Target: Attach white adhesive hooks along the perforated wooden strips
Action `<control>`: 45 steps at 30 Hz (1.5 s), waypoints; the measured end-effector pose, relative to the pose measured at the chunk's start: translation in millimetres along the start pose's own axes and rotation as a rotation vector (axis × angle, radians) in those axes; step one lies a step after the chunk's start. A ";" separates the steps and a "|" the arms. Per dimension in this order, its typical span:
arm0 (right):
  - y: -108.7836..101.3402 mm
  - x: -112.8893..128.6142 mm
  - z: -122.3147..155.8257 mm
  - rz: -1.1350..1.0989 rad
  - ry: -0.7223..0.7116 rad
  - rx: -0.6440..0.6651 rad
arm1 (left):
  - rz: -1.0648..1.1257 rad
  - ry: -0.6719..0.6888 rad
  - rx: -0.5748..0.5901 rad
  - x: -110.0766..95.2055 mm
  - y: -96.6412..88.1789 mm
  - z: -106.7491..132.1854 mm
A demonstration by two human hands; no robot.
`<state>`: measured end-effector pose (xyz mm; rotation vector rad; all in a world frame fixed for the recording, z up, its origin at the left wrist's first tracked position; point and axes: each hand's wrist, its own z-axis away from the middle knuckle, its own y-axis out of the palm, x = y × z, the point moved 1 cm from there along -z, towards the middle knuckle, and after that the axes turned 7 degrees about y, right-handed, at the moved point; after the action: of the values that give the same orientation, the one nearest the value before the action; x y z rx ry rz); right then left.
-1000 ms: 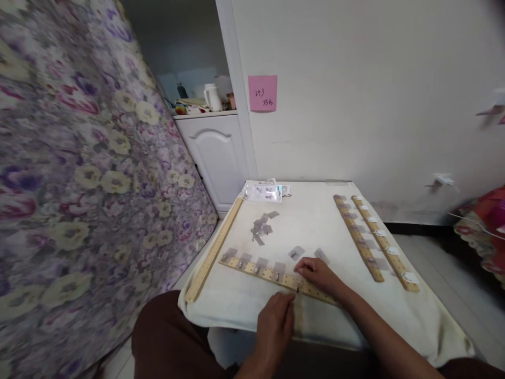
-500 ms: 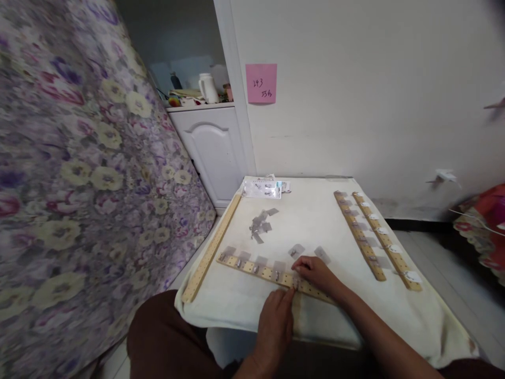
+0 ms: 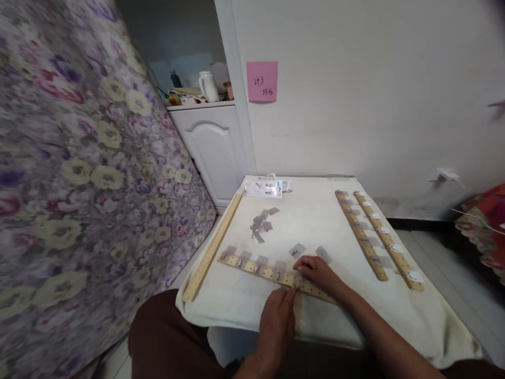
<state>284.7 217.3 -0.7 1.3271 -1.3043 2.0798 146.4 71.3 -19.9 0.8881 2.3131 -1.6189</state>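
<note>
A pale wooden strip with rows of holes [image 3: 268,272] lies slantwise across the near part of the table. Along it sit several clear plastic squares with small metal pieces [image 3: 279,269]. My left hand [image 3: 277,316] comes from below, its fingertips closed at the strip's near edge against another such metal piece [image 3: 299,282]. Over the far side of that piece, my right hand [image 3: 315,271] has thumb and finger pinched together, partly hiding its clear square. Two loose clear squares [image 3: 297,249] lie just beyond my right hand. Several more form a grey-looking heap [image 3: 260,223] farther off.
A bare holed strip [image 3: 213,247] runs along the table's left edge. On the right lie two strips, one with clear squares [image 3: 363,237] and one with white tags [image 3: 389,239]. Blister packs [image 3: 262,188] rest at the back. The tablecloth [image 3: 311,205] is cream.
Both hands stay at the same spot on the strip, with only slight finger movement at the metal piece. The whole view has shifted very slightly.
</note>
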 end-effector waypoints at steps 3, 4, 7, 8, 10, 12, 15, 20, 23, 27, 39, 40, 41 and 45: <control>-0.4 -0.7 -0.2 -0.003 -0.007 0.002 | -0.016 0.000 0.015 -1.0 -0.5 -1.0; -0.6 -0.7 -0.2 -0.004 -0.006 0.003 | -0.019 0.001 0.020 -1.4 -0.7 -1.2; -1.5 0.1 0.1 0.001 -0.007 0.008 | -0.028 0.000 0.032 -2.2 -1.3 -1.4; -1.7 0.4 0.1 0.003 -0.009 0.006 | -0.032 0.000 0.033 -2.2 -1.4 -1.4; -1.7 0.5 0.1 0.005 -0.017 0.003 | -0.039 0.000 0.031 -2.2 -1.4 -1.5; -1.3 -0.2 -0.2 0.007 -0.019 0.000 | -0.045 0.002 0.028 -2.1 -1.2 -1.9; -0.8 -1.4 -0.4 0.006 -0.013 -0.002 | -0.056 0.000 0.040 -2.3 -0.8 -2.5; -2.3 1.3 1.2 -0.011 -0.016 0.003 | -0.067 -0.007 0.050 -2.9 -1.3 -2.4; -2.9 2.6 1.4 -0.006 -0.016 0.007 | -0.061 -0.003 0.045 -3.3 -1.9 -2.9; -1.6 0.1 0.5 0.008 -0.021 -0.009 | -0.073 -0.009 0.055 -4.6 -2.7 -4.0; -0.7 -4.5 7.2 -0.031 -0.042 0.011 | -0.127 -0.002 0.092 -5.7 -2.9 -5.2; -1.2 -4.4 7.9 -0.031 -0.039 0.016 | -0.128 -0.005 0.091 -5.8 -2.8 -5.2; -1.6 -4.3 8.5 -0.030 -0.035 0.018 | -0.126 -0.007 0.092 -5.9 -2.7 -5.2; -1.2 -5.7 8.5 -0.062 -0.008 0.030 | -0.115 -0.015 0.101 -5.8 -2.5 -5.4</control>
<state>292.9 211.7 -3.7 1.3718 -1.2241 2.0621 150.6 73.5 -13.1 0.7727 2.3302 -1.7958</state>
